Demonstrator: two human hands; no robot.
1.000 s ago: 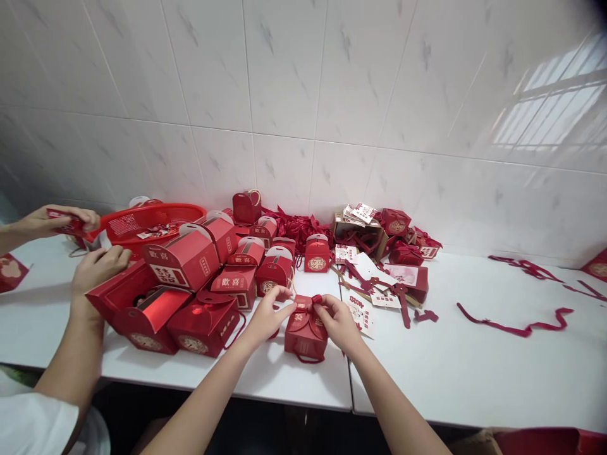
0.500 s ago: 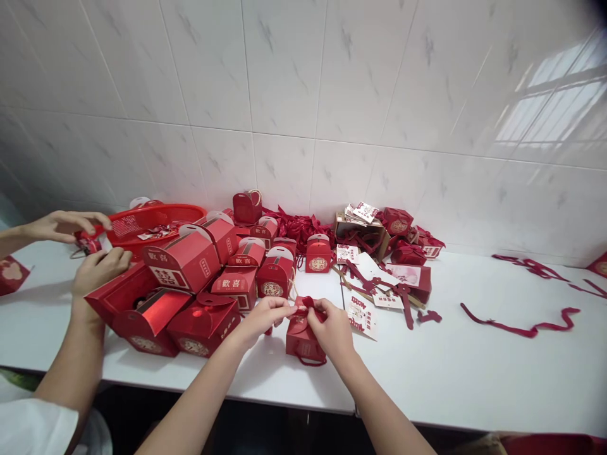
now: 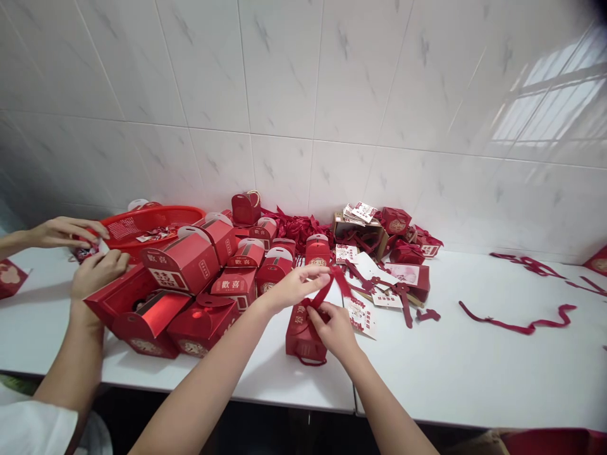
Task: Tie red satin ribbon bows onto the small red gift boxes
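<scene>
A small red gift box (image 3: 300,338) stands on the white table (image 3: 474,373) near its front edge. My right hand (image 3: 334,328) rests on the box's top, fingers closed where a dark red ribbon (image 3: 332,284) leaves the box. My left hand (image 3: 296,285) is raised above and behind the box, pinching that ribbon and holding it taut, up and to the right. The ribbon's free end hangs past my fingers.
Several red gift boxes (image 3: 190,278) crowd the table's left. A red basket (image 3: 147,224) sits behind them. Another person's hands (image 3: 90,268) work at the far left. Paper tags (image 3: 363,313), a cardboard box (image 3: 360,230) and loose ribbons (image 3: 516,322) lie to the right.
My left hand has lifted from the box top, drawing the ribbon up and to the right. My right hand stays on the box. The other person's hands shifted slightly.
</scene>
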